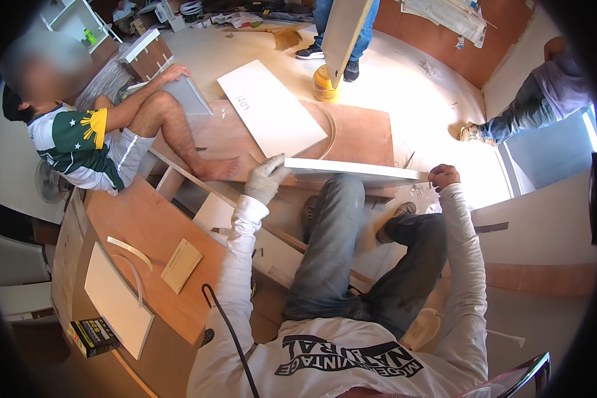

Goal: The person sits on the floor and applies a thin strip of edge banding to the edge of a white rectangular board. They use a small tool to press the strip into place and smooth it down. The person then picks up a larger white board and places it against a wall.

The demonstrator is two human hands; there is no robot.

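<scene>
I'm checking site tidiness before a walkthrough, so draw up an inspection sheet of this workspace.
Surface: brown board low on the pale floor; a loose white panel lies on it.
Job's things: held panel, seen nearly edge-on above the person's knees.
Clutter: broom head, yellow container, black box, small tan rectangle.
Hands: gloved left hand and bare right hand grip opposite ends of the held panel.
Cables: black cord beside the left sleeve; its connection cannot be told.
Surroundings: seated co-worker at left with a hand on a grey panel; others stand beyond and at right.
</scene>
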